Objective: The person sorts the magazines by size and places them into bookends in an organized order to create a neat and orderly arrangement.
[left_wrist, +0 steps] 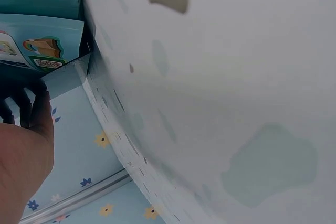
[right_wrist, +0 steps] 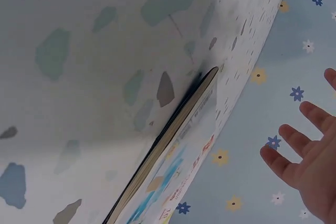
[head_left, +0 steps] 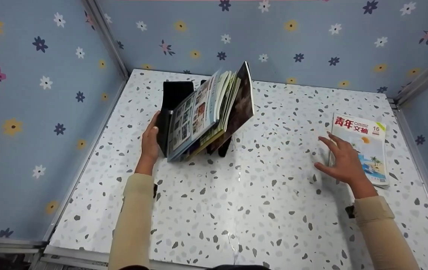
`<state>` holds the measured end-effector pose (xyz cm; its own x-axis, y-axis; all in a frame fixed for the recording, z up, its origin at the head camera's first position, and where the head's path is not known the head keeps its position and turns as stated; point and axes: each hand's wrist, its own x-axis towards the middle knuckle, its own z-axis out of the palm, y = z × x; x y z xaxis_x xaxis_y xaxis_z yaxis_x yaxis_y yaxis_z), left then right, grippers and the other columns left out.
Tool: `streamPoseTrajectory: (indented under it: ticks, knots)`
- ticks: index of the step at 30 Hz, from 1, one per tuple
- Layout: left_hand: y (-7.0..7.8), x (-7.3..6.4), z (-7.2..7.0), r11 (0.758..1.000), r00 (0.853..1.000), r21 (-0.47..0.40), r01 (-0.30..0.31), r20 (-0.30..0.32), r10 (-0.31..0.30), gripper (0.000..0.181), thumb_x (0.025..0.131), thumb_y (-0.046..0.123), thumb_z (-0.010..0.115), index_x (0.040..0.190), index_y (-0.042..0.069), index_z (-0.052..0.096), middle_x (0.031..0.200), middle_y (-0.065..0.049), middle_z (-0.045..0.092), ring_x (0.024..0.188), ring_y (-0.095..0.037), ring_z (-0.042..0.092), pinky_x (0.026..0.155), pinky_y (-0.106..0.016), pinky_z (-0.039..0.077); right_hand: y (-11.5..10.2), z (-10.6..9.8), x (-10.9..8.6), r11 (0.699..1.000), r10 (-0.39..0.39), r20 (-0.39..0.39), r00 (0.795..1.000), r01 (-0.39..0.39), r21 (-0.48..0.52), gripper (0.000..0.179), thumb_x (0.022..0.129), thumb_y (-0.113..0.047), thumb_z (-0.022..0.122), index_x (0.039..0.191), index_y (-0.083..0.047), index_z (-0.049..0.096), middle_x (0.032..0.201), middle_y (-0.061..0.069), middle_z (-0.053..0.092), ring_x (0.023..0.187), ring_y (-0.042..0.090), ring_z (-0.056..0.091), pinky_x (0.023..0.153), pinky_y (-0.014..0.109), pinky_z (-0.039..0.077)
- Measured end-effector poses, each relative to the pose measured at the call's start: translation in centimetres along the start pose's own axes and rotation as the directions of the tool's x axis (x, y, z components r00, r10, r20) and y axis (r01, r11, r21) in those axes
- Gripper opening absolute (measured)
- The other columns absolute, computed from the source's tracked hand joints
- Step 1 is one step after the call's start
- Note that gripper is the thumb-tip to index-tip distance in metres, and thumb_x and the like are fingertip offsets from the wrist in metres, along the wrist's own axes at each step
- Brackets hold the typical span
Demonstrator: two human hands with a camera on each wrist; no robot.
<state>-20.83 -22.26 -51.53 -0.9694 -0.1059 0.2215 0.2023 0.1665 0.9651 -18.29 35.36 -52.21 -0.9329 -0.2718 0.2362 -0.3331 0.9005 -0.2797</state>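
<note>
My left hand (head_left: 150, 142) rests against the outer left side of a black bookend (head_left: 177, 93), its fingers lying along the panel. Several magazines (head_left: 195, 116) lean to the right inside it, the rightmost with a dark cover (head_left: 242, 101). In the left wrist view, light-blue covers (left_wrist: 52, 35) stand just above the fingers. Over at the right, my right hand (head_left: 343, 159) hovers with spread fingers above the left edge of a magazine (head_left: 373, 146) with a beach picture. The right wrist view shows this magazine (right_wrist: 184, 171) apart from the hand, with a dark layer beneath it.
A white speckled table (head_left: 266, 195) lies under everything. Blue flowered panels (head_left: 206, 33) stand along its back and sides, and a metal rail (head_left: 108, 41) runs up the back left corner.
</note>
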Motion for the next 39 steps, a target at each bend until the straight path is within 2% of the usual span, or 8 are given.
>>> streamPoseTrajectory:
  ticks: [12, 20, 30, 39]
  knots:
    - [-0.3, 0.2, 0.0, 0.999, 0.999, 0.011, -0.053, -0.003, 0.053, 0.044, 0.094, 0.014, 0.025, 0.137, 0.011, 0.03, 0.142, -0.006, 0.029, 0.132, -0.015, 0.023, 0.109, -0.033, 0.016, 2.1, -0.3, -1.4, 0.995, 0.1, 0.112, 0.989, -0.099, -0.016, 0.08, 0.065, -0.049, 0.068, 0.135, -0.031, 0.033, 0.137, 0.015, 0.032, 0.118, 0.045, 0.032, 0.084, 0.064, 0.025]
    - [-0.4, 0.0, 0.0, 1.0, 1.0, 0.013, -0.013, 0.002, 0.013, 0.044, 0.094, 0.019, 0.024, 0.138, 0.02, 0.03, 0.143, 0.002, 0.028, 0.133, -0.012, 0.02, 0.109, -0.035, 0.015, 3.1, -0.2, -1.9, 0.986, 0.168, 0.164, 0.972, -0.166, -0.027, 0.08, 0.065, -0.056, 0.065, 0.135, -0.031, 0.033, 0.137, 0.017, 0.032, 0.116, 0.048, 0.03, 0.079, 0.066, 0.026]
    - [-0.2, 0.0, 0.0, 1.0, 1.0, 0.002, -0.003, 0.003, 0.003, 0.045, 0.094, 0.017, 0.023, 0.138, 0.019, 0.03, 0.143, 0.001, 0.028, 0.133, -0.012, 0.021, 0.108, -0.034, 0.016, 4.7, 0.3, -2.1, 0.974, 0.224, 0.21, 0.952, -0.208, -0.095, 0.087, 0.063, -0.065, 0.06, 0.135, -0.026, 0.032, 0.134, 0.02, 0.032, 0.114, 0.048, 0.031, 0.077, 0.067, 0.029]
    - [-0.3, 0.1, 0.0, 0.997, 0.998, 0.039, -0.064, -0.007, 0.064, 0.044, 0.094, 0.014, 0.024, 0.137, 0.014, 0.031, 0.142, -0.003, 0.03, 0.132, -0.012, 0.024, 0.108, -0.031, 0.018, 5.6, 0.6, -2.3, 0.966, 0.242, 0.226, 0.944, -0.215, -0.141, 0.091, 0.061, -0.069, 0.058, 0.135, -0.024, 0.032, 0.133, 0.022, 0.032, 0.114, 0.049, 0.031, 0.077, 0.067, 0.029]
